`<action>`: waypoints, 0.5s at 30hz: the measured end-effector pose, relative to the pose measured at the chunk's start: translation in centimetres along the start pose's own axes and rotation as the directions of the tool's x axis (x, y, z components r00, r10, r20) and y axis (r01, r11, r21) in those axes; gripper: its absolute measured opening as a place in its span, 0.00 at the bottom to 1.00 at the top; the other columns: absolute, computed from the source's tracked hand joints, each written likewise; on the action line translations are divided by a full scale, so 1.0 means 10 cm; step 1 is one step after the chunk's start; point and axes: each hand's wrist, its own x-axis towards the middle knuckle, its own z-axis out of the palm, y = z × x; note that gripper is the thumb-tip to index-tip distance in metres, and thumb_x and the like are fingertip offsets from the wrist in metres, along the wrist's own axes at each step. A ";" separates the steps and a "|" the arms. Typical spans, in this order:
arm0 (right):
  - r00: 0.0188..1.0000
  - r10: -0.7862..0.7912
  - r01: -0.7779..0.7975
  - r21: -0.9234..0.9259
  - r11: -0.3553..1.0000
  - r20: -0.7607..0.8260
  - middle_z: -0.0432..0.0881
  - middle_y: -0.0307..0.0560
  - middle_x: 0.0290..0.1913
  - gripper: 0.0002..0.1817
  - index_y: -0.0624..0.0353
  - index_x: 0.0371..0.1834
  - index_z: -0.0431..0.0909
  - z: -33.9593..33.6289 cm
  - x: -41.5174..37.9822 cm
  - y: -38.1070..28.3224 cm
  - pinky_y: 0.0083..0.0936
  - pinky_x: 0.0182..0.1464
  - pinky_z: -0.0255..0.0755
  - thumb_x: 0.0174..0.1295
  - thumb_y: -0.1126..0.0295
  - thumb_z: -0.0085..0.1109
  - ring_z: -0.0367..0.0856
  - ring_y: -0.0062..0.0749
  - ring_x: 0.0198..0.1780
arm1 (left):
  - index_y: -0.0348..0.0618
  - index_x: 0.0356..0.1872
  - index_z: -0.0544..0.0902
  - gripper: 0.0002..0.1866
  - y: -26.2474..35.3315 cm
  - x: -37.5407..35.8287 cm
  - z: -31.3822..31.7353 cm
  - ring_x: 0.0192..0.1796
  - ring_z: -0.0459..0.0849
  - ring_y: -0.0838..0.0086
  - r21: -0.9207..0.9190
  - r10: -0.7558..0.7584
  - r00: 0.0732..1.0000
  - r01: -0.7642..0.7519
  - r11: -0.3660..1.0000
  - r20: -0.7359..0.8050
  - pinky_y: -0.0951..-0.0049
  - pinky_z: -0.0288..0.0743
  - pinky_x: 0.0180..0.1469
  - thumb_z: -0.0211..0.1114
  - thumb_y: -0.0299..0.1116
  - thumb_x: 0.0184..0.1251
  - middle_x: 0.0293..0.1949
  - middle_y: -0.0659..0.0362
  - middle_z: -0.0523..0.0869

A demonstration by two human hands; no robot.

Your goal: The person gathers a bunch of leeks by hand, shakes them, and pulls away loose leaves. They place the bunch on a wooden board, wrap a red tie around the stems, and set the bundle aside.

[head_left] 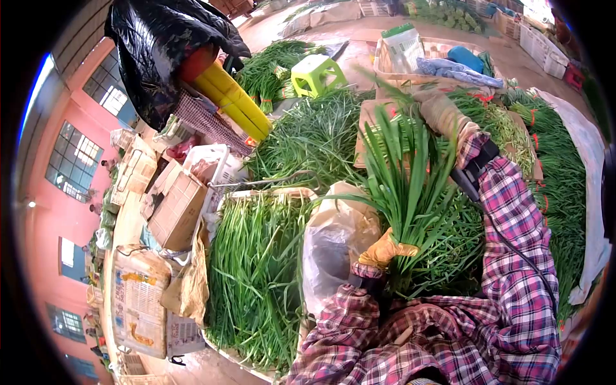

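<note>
My left hand [385, 250], in a yellowish glove, is closed around the lower part of a bunch of long flat green leaves [407, 186] that look like garlic chives. The bunch stands nearly upright, its blades fanning out at the top. Higher and to the right is my gloved right hand [444, 114], close to the bunch's upper end. Blurred green leaves [388, 88] stick out from its fingertips, which are partly smeared. Loose greens [443, 256] lie beneath the held bunch. A clear plastic bag [337, 240] sits just left of my left hand.
A crate of greens [256, 276] stands at left, with a greens heap [308, 128] behind. Tied bunches [555, 167] line the right. A green stool [317, 75], a basket [443, 48] and cardboard boxes [176, 205] surround the spot. Another person [186, 70] in yellow stands nearby.
</note>
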 end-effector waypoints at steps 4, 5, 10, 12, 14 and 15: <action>0.985 0.168 -0.136 -0.449 0.883 0.032 0.82 0.47 0.36 0.11 0.56 0.40 0.79 -0.41 -0.04 -0.39 0.34 0.37 0.76 0.60 0.73 0.45 0.81 0.36 0.31 | 0.42 0.60 0.69 0.36 0.14 0.02 0.08 0.55 0.74 0.73 -0.055 -0.073 0.996 0.070 0.996 -0.042 0.71 0.69 0.57 0.73 0.24 0.45 0.53 0.60 0.78; 0.964 0.256 -0.221 -0.327 0.919 0.068 0.82 0.45 0.37 0.11 0.53 0.40 0.79 -0.63 -0.10 -0.62 0.32 0.37 0.78 0.61 0.72 0.44 0.82 0.37 0.34 | 0.42 0.59 0.70 0.36 0.22 0.04 0.09 0.56 0.74 0.72 0.095 -0.064 0.998 0.064 0.993 0.005 0.70 0.69 0.57 0.74 0.24 0.45 0.53 0.61 0.78; 0.894 -0.142 -0.113 -0.520 0.847 -0.425 0.81 0.42 0.34 0.10 0.51 0.39 0.78 -0.47 0.08 0.12 0.31 0.37 0.78 0.53 0.70 0.54 0.82 0.37 0.35 | 0.39 0.57 0.72 0.37 0.18 0.04 0.12 0.51 0.78 0.71 0.068 0.066 0.997 -0.064 0.996 -0.026 0.72 0.75 0.50 0.77 0.26 0.41 0.50 0.60 0.79; 0.890 -0.227 0.057 -0.397 0.916 -0.395 0.80 0.42 0.28 0.07 0.55 0.35 0.78 -0.59 0.08 0.48 0.28 0.29 0.76 0.56 0.67 0.54 0.80 0.32 0.27 | 0.38 0.56 0.73 0.34 0.16 -0.01 0.05 0.47 0.79 0.73 0.109 -0.023 0.992 0.036 0.993 -0.121 0.74 0.76 0.47 0.76 0.27 0.41 0.46 0.61 0.80; 0.951 -0.066 0.036 -0.101 0.994 -0.302 0.78 0.40 0.24 0.08 0.57 0.33 0.77 -0.95 -0.33 0.11 0.25 0.25 0.73 0.57 0.65 0.54 0.78 0.28 0.23 | 0.38 0.54 0.74 0.33 0.10 0.08 -0.14 0.45 0.79 0.73 0.231 0.072 0.993 -0.048 0.972 -0.094 0.73 0.77 0.45 0.76 0.27 0.42 0.45 0.61 0.80; 0.987 0.046 -0.015 0.196 0.981 -0.155 0.75 0.39 0.20 0.10 0.58 0.32 0.77 -1.06 -0.54 -0.13 0.22 0.21 0.70 0.59 0.62 0.54 0.75 0.24 0.18 | 0.38 0.53 0.74 0.31 0.06 0.13 -0.26 0.43 0.79 0.73 0.342 0.174 0.983 -0.142 0.929 -0.063 0.73 0.78 0.42 0.76 0.26 0.43 0.43 0.61 0.80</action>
